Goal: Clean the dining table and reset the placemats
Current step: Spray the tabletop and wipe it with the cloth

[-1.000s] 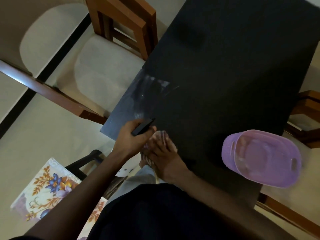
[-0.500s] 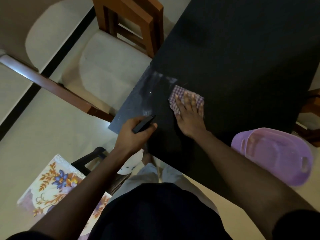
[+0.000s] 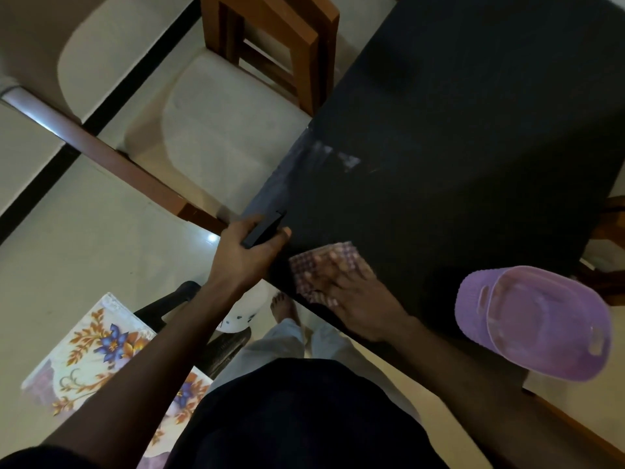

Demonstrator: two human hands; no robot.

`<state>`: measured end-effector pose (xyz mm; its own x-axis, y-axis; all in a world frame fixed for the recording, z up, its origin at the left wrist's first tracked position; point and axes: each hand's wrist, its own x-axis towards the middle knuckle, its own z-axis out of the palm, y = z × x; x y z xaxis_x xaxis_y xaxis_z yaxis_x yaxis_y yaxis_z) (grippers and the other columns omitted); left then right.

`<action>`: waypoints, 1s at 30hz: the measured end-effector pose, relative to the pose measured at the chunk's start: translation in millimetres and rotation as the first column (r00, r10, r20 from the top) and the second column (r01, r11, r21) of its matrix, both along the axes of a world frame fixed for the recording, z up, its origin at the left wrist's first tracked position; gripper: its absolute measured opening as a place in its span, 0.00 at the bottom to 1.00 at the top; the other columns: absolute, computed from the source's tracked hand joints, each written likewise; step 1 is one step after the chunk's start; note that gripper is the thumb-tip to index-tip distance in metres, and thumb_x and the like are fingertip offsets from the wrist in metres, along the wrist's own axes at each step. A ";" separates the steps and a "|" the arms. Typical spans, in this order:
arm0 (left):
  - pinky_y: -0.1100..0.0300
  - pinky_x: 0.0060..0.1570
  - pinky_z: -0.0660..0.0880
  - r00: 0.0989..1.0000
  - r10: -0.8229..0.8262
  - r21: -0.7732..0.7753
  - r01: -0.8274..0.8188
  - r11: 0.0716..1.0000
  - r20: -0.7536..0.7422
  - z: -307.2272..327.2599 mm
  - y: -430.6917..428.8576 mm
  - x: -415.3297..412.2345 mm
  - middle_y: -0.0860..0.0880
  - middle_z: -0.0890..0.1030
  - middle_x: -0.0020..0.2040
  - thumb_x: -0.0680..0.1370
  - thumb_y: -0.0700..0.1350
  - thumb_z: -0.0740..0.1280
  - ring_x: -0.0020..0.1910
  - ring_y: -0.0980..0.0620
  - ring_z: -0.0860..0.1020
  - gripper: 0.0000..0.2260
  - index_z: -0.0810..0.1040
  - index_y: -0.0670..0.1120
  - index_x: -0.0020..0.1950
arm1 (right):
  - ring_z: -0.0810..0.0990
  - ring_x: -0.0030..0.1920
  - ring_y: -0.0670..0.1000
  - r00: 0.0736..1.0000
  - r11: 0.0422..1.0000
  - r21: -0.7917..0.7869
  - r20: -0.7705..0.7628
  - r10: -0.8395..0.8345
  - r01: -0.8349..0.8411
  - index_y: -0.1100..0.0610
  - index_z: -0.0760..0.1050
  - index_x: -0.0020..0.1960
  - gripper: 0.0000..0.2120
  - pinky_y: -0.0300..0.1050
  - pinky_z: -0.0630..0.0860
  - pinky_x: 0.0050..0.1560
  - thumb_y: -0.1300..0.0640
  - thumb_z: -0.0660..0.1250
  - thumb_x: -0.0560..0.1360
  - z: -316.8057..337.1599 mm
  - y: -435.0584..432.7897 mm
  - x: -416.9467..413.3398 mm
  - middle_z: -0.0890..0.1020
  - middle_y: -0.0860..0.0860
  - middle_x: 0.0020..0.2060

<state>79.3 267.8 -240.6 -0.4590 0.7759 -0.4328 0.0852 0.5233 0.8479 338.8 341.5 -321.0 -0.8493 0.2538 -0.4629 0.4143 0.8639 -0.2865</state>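
The right hand point(image 3: 355, 299), blurred, presses flat-fingered on a checked cloth point(image 3: 304, 265) at the black dining table point(image 3: 473, 130), near its front edge. The left hand point(image 3: 243, 255) grips a slim dark object point(image 3: 262, 230) that is hard to identify. The left arm partly hides a floral placemat point(image 3: 91, 350) lying off the table.

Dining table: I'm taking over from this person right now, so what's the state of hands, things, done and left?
Left hand grips a dark flat object at the table's near left corner; I cannot tell what it is.
Right hand presses the checked cloth flat on the table near its front edge.
Purple basin sits at the near right corner. Floral placemat lies off the table, lower left.
Done: damp streaks by the left edge suggest wiping there.
Left: the rest of the top, then the placemats back on.
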 end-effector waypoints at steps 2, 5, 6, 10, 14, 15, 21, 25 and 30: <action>0.60 0.30 0.73 1.000 -0.015 0.015 0.015 1.000 0.000 0.3 -1.7 -3.8 0.47 0.82 0.36 0.81 0.48 0.73 0.29 0.55 0.79 0.08 0.83 0.45 0.46 | 0.43 0.85 0.55 0.986 0.984 0.074 0.027 -0.167 0.165 0.45 0.44 0.85 0.32 0.67 0.46 0.81 0.47 0.51 0.84 0.3 35.3 14.7 0.49 0.51 0.85; 0.64 0.30 0.72 1.000 -0.020 0.032 0.021 0.999 -0.024 -0.5 -7.3 -9.1 0.52 0.81 0.33 0.81 0.47 0.73 0.28 0.58 0.77 0.07 0.82 0.46 0.45 | 0.41 0.84 0.57 0.867 0.862 0.130 0.024 -0.497 0.491 0.42 0.39 0.84 0.32 0.67 0.42 0.81 0.47 0.49 0.85 -5.7 102.2 5.6 0.44 0.53 0.85; 0.65 0.29 0.71 1.000 -0.014 0.033 0.015 0.999 -0.019 -1.0 -9.0 -10.3 0.54 0.80 0.32 0.81 0.47 0.73 0.27 0.58 0.77 0.07 0.82 0.47 0.45 | 0.39 0.84 0.56 0.808 0.803 0.120 0.019 -0.589 0.583 0.41 0.39 0.84 0.31 0.66 0.39 0.81 0.46 0.48 0.85 -5.9 122.3 -6.7 0.42 0.52 0.85; 0.63 0.29 0.69 1.000 0.009 0.035 -0.009 0.999 0.009 -3.7 -17.2 -16.8 0.56 0.78 0.29 0.82 0.47 0.72 0.25 0.58 0.75 0.07 0.81 0.47 0.45 | 0.34 0.83 0.55 0.703 0.704 0.101 0.048 -0.710 0.703 0.40 0.35 0.84 0.31 0.64 0.32 0.80 0.43 0.47 0.86 -6.9 157.9 -86.9 0.35 0.50 0.84; 0.55 0.29 0.70 1.000 0.020 0.044 -0.020 0.999 -0.010 -4.2 -20.4 -21.1 0.53 0.77 0.29 0.81 0.48 0.73 0.25 0.55 0.73 0.09 0.82 0.45 0.44 | 0.38 0.84 0.58 0.890 0.887 0.094 0.023 -0.456 0.452 0.44 0.38 0.85 0.31 0.67 0.35 0.80 0.45 0.48 0.86 -4.5 109.6 -157.1 0.39 0.52 0.85; 0.53 0.30 0.70 1.000 0.027 0.045 -0.026 0.999 -0.011 -4.8 -20.5 -22.0 0.52 0.76 0.29 0.81 0.47 0.73 0.26 0.52 0.73 0.09 0.82 0.45 0.43 | 0.38 0.84 0.59 0.935 0.933 0.080 0.020 -0.353 0.351 0.45 0.39 0.85 0.32 0.67 0.36 0.80 0.45 0.50 0.86 -3.4 87.3 -168.1 0.39 0.53 0.85; 0.53 0.35 0.75 0.998 0.050 0.069 -0.049 0.996 -0.023 -3.9 -16.5 -23.3 0.48 0.80 0.35 0.81 0.48 0.72 0.32 0.46 0.79 0.08 0.82 0.46 0.45 | 0.42 0.84 0.60 0.989 0.988 0.076 -0.060 0.136 -0.132 0.51 0.46 0.85 0.33 0.68 0.44 0.80 0.47 0.55 0.85 -2.2 -25.3 -129.5 0.50 0.57 0.85; 0.58 0.31 0.72 0.999 0.054 0.042 -0.054 0.998 0.009 -5.4 -12.6 -23.6 0.53 0.80 0.31 0.81 0.48 0.73 0.28 0.53 0.77 0.09 0.81 0.47 0.43 | 0.35 0.84 0.54 0.974 0.975 -0.004 -0.011 0.224 -0.224 0.45 0.43 0.85 0.31 0.64 0.40 0.82 0.46 0.52 0.86 -3.3 5.1 -58.4 0.42 0.51 0.85; 0.61 0.34 0.73 0.999 0.028 0.044 -0.029 0.999 0.019 -9.1 -20.7 -28.6 0.53 0.82 0.38 0.81 0.50 0.73 0.32 0.57 0.80 0.08 0.82 0.46 0.49 | 0.45 0.84 0.59 0.994 0.991 0.081 0.022 -0.107 0.105 0.46 0.45 0.85 0.30 0.64 0.41 0.82 0.44 0.43 0.84 -2.6 117.7 -61.5 0.51 0.56 0.85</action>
